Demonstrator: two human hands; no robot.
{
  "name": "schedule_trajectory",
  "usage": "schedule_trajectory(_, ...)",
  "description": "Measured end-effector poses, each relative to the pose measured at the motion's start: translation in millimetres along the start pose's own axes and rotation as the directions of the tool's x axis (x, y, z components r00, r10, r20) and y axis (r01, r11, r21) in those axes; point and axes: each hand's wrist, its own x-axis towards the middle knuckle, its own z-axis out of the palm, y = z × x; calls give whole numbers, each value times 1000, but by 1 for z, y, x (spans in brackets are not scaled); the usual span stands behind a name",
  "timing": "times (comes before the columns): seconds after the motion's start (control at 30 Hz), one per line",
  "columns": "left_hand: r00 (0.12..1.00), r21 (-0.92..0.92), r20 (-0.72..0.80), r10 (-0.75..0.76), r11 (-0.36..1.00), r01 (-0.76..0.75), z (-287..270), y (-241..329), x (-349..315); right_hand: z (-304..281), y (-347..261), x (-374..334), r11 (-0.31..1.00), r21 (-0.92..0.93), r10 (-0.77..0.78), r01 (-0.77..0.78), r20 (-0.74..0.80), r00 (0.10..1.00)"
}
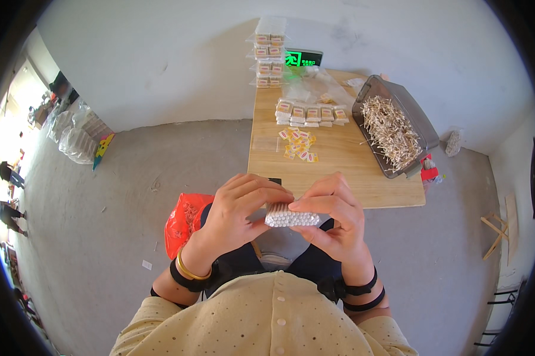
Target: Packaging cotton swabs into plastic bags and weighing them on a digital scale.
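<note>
Between my two hands, just off the table's near edge, is a flat bundle of cotton swabs (292, 219). Its white tips face me, and it looks wrapped in clear film. My left hand (233, 212) grips the bundle's left end with bent fingers. On the other end, my right hand (337, 219) pinches it between thumb below and fingers above. Small yellow-and-white cards (299, 144) lie scattered on the wooden table (338, 187) beyond. Behind them sit packed swab bundles (312, 114) in a row.
A grey plastic bin (424, 133) of loose swabs (391, 132) stands at the table's right. Stacked swab packs (270, 56) rise at the back left, beside a green lit sign (303, 58) and clear plastic bags (318, 86). A red bag (181, 222) is on the floor by my left leg.
</note>
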Motion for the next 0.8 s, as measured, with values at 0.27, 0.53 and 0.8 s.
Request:
schedule_trajectory(0.27,997,-28,14,-80,996,81,-3,-11,1,-4,0,4,1000,-2,-9,9,-34,999)
schedule_trajectory(0.53,919,-785,47,-392,554,277,-14,-15,-30,19,8,-9,978,35,208,-206,-94,974)
schedule_trajectory(0.8,886,-534,-150,-439,790,301,-8,-11,-27,46,55,-8,959,97,271,-267,-38,962)
